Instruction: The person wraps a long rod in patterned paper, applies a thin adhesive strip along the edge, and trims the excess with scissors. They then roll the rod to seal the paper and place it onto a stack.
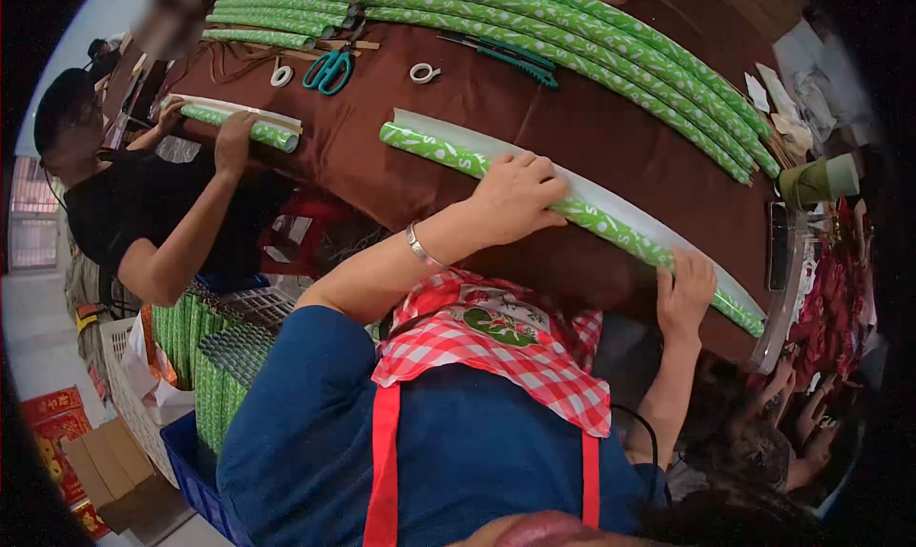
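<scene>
A long roll of green wrapping paper (613, 228) with white printing lies across the brown-covered table in front of me. A strip of its white inner side shows along the far edge. My left hand (520, 196) presses on the middle of the roll, fingers curled over it, with a bracelet at the wrist. My right hand (687, 291) grips the roll near its right end, thumb and fingers around it. Beyond my left hand lie a small roll of white tape (424, 73) and a long teal-handled tool (515, 61).
At left, a co-worker (124, 194) has both hands on another green roll (221, 119). Teal scissors (328, 71) and a second tape roll (281, 76) lie nearby. Several finished rolls (572, 56) line the far side. A phone (778, 247) rests by the right edge; a blue crate (196, 456) stands lower left.
</scene>
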Motion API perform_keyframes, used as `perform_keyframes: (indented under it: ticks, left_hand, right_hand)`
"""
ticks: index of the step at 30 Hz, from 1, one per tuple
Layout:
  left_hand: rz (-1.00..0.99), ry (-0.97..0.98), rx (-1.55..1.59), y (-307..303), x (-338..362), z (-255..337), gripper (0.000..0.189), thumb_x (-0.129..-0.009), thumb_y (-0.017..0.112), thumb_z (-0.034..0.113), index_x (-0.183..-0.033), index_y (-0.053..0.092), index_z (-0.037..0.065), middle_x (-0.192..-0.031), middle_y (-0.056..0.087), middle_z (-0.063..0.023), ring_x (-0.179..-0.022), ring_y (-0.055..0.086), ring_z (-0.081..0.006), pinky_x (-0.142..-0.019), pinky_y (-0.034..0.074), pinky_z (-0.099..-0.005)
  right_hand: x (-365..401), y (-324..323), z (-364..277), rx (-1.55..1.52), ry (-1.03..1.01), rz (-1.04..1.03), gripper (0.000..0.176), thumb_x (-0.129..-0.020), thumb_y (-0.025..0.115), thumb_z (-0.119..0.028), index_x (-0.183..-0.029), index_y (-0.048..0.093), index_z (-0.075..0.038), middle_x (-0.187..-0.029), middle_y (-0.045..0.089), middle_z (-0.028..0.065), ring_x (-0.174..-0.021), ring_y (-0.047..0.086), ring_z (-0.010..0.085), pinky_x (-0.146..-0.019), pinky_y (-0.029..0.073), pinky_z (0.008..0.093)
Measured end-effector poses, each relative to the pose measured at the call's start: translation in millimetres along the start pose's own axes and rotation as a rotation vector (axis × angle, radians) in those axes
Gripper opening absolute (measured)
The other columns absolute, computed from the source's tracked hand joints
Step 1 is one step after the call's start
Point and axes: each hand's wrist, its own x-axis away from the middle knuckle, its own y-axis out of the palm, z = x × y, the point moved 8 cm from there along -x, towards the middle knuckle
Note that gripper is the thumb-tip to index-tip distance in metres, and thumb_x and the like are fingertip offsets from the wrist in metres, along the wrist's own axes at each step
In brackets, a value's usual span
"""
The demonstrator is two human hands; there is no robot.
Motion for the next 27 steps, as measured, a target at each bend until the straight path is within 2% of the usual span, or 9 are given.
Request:
perform_keyframes:
  ticks: [5, 9, 13, 18, 19, 20, 22, 25, 27]
  left_hand:
    - [-0.097, -0.073, 0.119, -21, 14, -40, 0.026, -0.083, 0.067, 0.03, -0.097, 0.066, 0.009, -0.097, 0.061, -0.0096, -0.097, 0.057, -0.0302, -0.085, 0.045, -0.0416]
    - [0.338, -0.38, -0.041, -97, 7, -140, 0.012, -0.083, 0.066, 0.019, -0.086, 0.068, 0.007, -0.085, 0.064, -0.0109, -0.081, 0.061, -0.0306, -0.07, 0.05, -0.0397]
    - [0.052, -0.708, -0.277, -90, 22, -227, 0.03, -0.082, 0.068, 0.036, -0.099, 0.066, 0.011, -0.099, 0.062, -0.0157, -0.093, 0.06, -0.0346, -0.079, 0.049, -0.0439]
    - [-0.065, -0.531, -0.196, -86, 2, -242, 0.028, -0.087, 0.062, 0.029, -0.096, 0.067, 0.003, -0.086, 0.064, -0.0219, -0.084, 0.062, -0.0358, -0.072, 0.048, -0.0427]
    - [0.036, -0.574, 0.074, -75, -1, -259, 0.03, -0.087, 0.064, 0.028, -0.098, 0.066, 0.0, -0.082, 0.066, -0.0173, -0.072, 0.062, -0.0258, -0.065, 0.047, -0.0369]
    - [-0.069, -0.529, 0.301, -68, -15, -252, 0.025, -0.09, 0.063, 0.022, -0.097, 0.065, -0.001, -0.078, 0.064, -0.0053, -0.069, 0.056, -0.0122, -0.061, 0.044, -0.029]
    - [-0.03, -0.455, 0.542, -75, -50, -152, 0.015, -0.092, 0.061, 0.013, -0.096, 0.065, 0.0, -0.081, 0.06, 0.0028, -0.072, 0.052, -0.0052, -0.061, 0.041, -0.0225]
    - [-0.327, -0.387, 1.062, -20, -72, -28, 0.012, -0.092, 0.061, 0.013, -0.093, 0.064, 0.002, -0.083, 0.06, 0.0027, -0.078, 0.052, -0.0032, -0.068, 0.042, -0.0199]
    - [-0.583, -0.204, 1.031, 30, -86, 43, 0.018, -0.093, 0.061, 0.019, -0.091, 0.064, 0.002, -0.083, 0.062, 0.0003, -0.078, 0.055, -0.0057, -0.071, 0.044, -0.022]
  right_hand:
    - [8, 2, -2, 0.014, 0.025, 0.009, 0.032, -0.095, 0.053, -0.034, -0.112, 0.058, -0.008, -0.105, 0.054, 0.0098, -0.1, 0.05, 0.0314, -0.088, 0.036, 0.0452]
    - [8, 1, -4, 0.008, 0.017, 0.04, 0.031, -0.094, 0.054, -0.033, -0.112, 0.058, -0.009, -0.105, 0.054, 0.0096, -0.099, 0.05, 0.0312, -0.087, 0.036, 0.045]
    - [7, 1, -5, 0.022, -0.019, 0.103, 0.03, -0.091, 0.059, -0.031, -0.111, 0.059, -0.009, -0.103, 0.055, 0.0092, -0.098, 0.051, 0.0314, -0.085, 0.036, 0.0443]
    - [5, -8, -7, -0.01, 0.011, 0.14, 0.026, -0.084, 0.066, -0.027, -0.102, 0.059, -0.01, -0.096, 0.056, 0.0088, -0.09, 0.052, 0.0307, -0.079, 0.037, 0.0445]
    - [5, -9, -7, -0.027, 0.02, 0.155, 0.026, -0.083, 0.067, -0.026, -0.101, 0.06, -0.01, -0.095, 0.055, 0.0087, -0.09, 0.052, 0.0302, -0.079, 0.037, 0.0442]
    - [5, -8, -6, -0.025, 0.035, 0.148, 0.025, -0.083, 0.067, -0.027, -0.101, 0.06, -0.011, -0.095, 0.055, 0.0082, -0.09, 0.052, 0.0298, -0.079, 0.037, 0.0436]
    - [7, -6, -3, -0.028, 0.052, 0.163, 0.026, -0.083, 0.068, -0.03, -0.1, 0.061, -0.012, -0.094, 0.055, 0.0068, -0.091, 0.052, 0.0288, -0.079, 0.037, 0.0426]
    - [9, -6, -3, -0.04, 0.056, 0.179, 0.026, -0.082, 0.068, -0.033, -0.099, 0.062, -0.013, -0.093, 0.056, 0.0054, -0.092, 0.053, 0.0268, -0.079, 0.037, 0.0416]
    - [9, -6, -3, -0.006, 0.083, 0.195, 0.026, -0.083, 0.068, -0.034, -0.098, 0.063, -0.014, -0.092, 0.056, 0.0052, -0.091, 0.053, 0.0256, -0.08, 0.037, 0.0412]
